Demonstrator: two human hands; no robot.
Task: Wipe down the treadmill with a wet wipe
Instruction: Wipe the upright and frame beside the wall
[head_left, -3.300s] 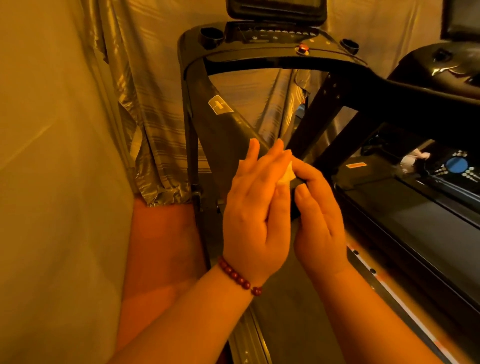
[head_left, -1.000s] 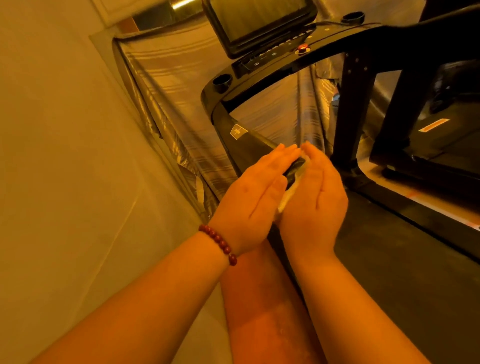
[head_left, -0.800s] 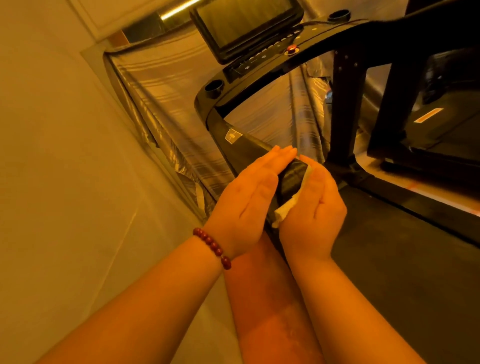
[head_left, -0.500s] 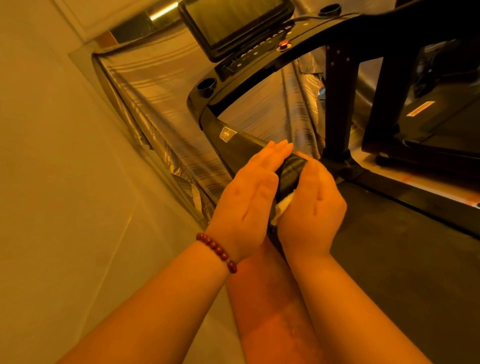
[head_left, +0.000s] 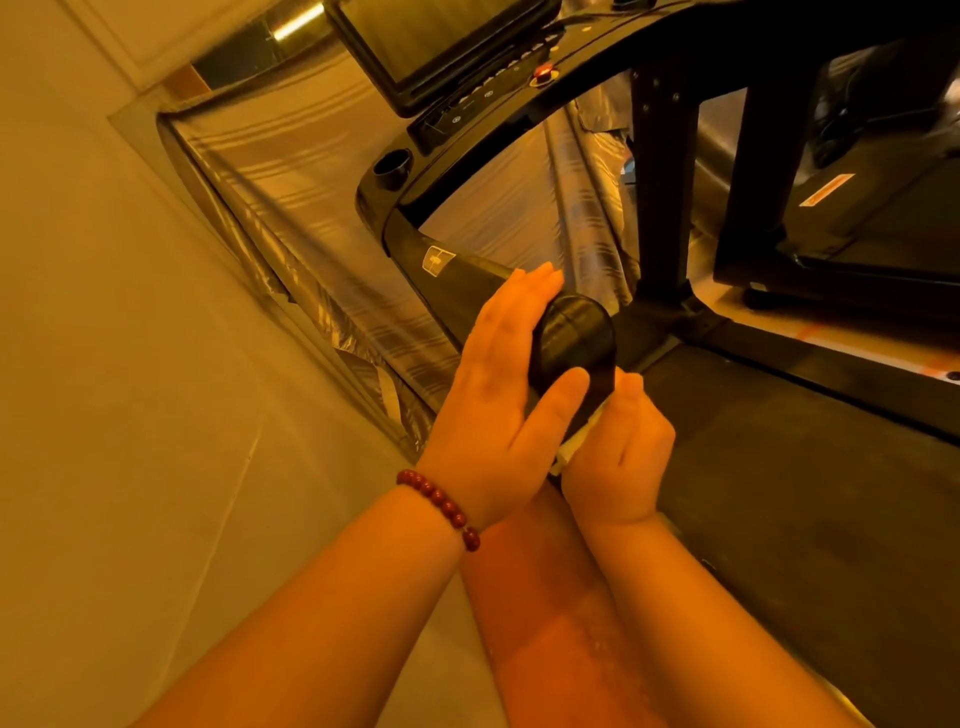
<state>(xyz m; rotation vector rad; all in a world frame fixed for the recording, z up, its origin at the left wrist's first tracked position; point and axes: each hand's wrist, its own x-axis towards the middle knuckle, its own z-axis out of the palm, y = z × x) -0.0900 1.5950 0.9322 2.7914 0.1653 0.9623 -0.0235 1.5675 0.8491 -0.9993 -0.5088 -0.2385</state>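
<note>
A striped curtain (head_left: 311, 208) hangs well to the left of the fingers. A bead bracelet (head_left: 441, 506) circles the left wrist. The left hand (head_left: 498, 395) lies flat along the left side of the treadmill (head_left: 519, 67) handrail (head_left: 571, 338), its fingers (head_left: 524, 296) straight and together and its thumb across the rounded end cap. Just right of that thumb, a pale edge of the wet wipe (head_left: 576, 441) shows under the handrail's end. The right hand (head_left: 615, 457) holds the wipe there, fingers curled away beneath the rail and mostly hidden, thumb pointing up. Right of both hands runs the dark belt (head_left: 779, 493).
</note>
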